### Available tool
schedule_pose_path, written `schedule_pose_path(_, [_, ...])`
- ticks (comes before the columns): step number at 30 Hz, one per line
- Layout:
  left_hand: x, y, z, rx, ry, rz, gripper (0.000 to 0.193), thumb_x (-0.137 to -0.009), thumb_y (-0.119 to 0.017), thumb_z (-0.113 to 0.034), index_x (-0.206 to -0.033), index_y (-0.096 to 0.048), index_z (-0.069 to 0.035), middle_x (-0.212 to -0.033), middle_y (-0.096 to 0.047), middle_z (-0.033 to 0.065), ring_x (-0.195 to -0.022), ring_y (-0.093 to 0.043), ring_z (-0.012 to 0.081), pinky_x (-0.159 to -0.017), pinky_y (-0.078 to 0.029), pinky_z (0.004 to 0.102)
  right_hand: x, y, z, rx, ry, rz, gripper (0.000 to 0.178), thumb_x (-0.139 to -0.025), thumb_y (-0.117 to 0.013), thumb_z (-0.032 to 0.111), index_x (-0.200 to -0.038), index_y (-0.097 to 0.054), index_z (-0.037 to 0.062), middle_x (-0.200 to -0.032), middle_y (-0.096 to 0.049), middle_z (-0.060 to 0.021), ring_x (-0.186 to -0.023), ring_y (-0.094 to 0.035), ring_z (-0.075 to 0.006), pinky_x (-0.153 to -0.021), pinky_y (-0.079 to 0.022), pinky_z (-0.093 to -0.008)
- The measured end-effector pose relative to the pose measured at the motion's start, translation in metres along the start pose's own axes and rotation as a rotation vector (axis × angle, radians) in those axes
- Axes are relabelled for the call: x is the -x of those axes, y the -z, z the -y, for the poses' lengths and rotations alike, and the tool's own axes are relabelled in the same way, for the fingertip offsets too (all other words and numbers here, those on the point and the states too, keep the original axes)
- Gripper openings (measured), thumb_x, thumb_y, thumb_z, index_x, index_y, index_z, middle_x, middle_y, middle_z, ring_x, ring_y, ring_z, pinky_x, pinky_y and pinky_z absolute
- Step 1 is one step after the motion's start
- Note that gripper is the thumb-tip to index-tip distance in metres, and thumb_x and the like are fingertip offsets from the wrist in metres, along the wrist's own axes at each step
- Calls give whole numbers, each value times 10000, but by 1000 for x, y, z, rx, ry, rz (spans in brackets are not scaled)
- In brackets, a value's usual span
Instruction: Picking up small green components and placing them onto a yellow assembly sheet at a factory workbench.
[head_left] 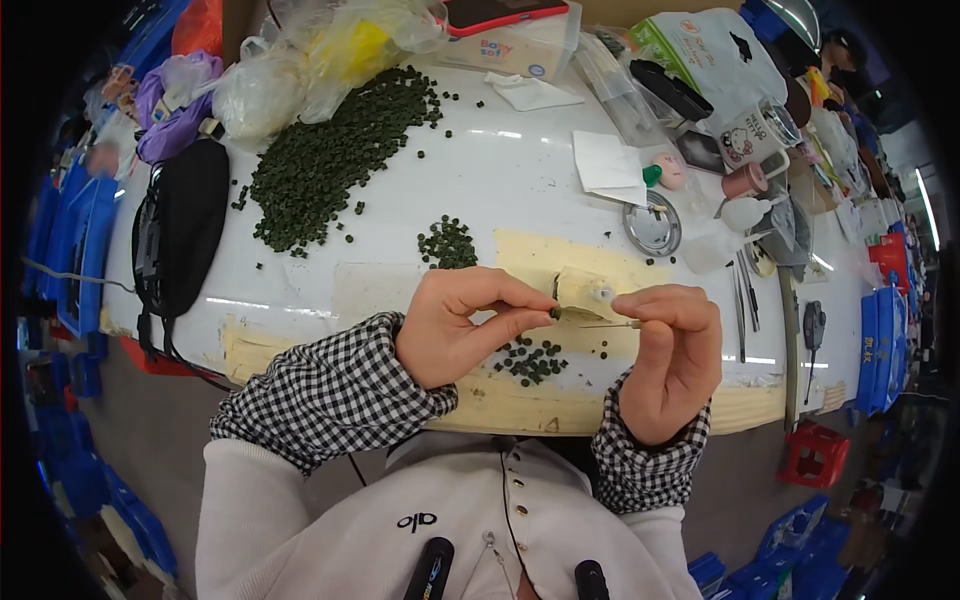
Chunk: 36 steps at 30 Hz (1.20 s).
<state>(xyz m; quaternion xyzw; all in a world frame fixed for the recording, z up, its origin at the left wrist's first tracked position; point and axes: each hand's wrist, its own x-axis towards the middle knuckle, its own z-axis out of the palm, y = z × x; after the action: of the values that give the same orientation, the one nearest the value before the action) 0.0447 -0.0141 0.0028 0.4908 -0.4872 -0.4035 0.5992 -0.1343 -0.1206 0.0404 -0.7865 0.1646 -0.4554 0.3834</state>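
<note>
Between the thumb and forefinger of my left hand [455, 325] is a small dark green piece [555, 313]. My right hand [675, 350], just across from it, has a thin needle-like tool [612, 326] at its fingertips, pointing toward that piece. Behind the fingertips a cream-coloured block [580, 283] rests on a pale yellow sheet [525, 250]; a small white bit shows by my right forefinger, too small to name. Below my hands lies a small group of dark green pieces [533, 362], and another little pile [447, 243] sits beyond my left hand.
A large heap of green pieces [335, 165] spreads at the far left, beside a black pouch [195, 235] and plastic bags [265, 95]. On the right are a round metal dish [652, 226], folded white paper [608, 165], tweezers [740, 310], a thread spool [745, 181] and a mug [748, 138].
</note>
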Motion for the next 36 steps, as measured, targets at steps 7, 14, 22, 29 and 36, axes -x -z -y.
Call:
schedule_pose_path(7, [1, 1, 1, -49, -12, 37, 145, -872, -635, 58, -1009, -681, 49, -930, -685, 134, -866, -661, 161, -795, -534, 279, -2, -8, -2, -102, -56, 111, 55, -949, -556, 23, -979, -552, -23, -910, -660, -125, -836, -645, -209, -752, -515, -286])
schedule_pose_path(14, [0, 2, 2, -76, -26, 65, 144, -870, -633, 63, -1006, -678, 50, -944, -690, 138, -864, -663, 166, -796, -532, 283, -2, -9, -5, -59, -25, 144, 38, -929, -577, -10, -961, -563, -26, -884, -649, -119, -764, -657, -198, -674, -519, -262])
schedule_pose_path(22, [1, 2, 3, -79, -13, 53, 142, -869, -636, 60, -1004, -679, 49, -945, -690, 138, -865, -663, 165, -800, -530, 281, -1, -9, -7, -50, -36, 151, 42, -910, -600, -20, -947, -580, -24, -889, -642, -113, -742, -645, -196, -653, -506, -256])
schedule_pose_path(29, [0, 0, 2, -79, -7, 40, 150, -860, -639, 72, -1003, -680, 50, -940, -689, 138, -869, -666, 167, -810, -532, 278, -1, -6, -6, -73, -34, 20, 49, -927, -595, 17, -942, -576, -25, -879, -644, -110, -735, -641, -196, -665, -511, -267])
schedule_pose_path(36, [1, 0, 0, -63, -19, 23, 149, -856, -640, 80, -999, -679, 59, -934, -688, 143, -871, -665, 169, -812, -532, 276, -6, 11, -18, 461, -15, -105, 71, -898, -637, 33, -886, -580, -7, -817, -617, -120, -711, -625, -259, -636, -486, -317])
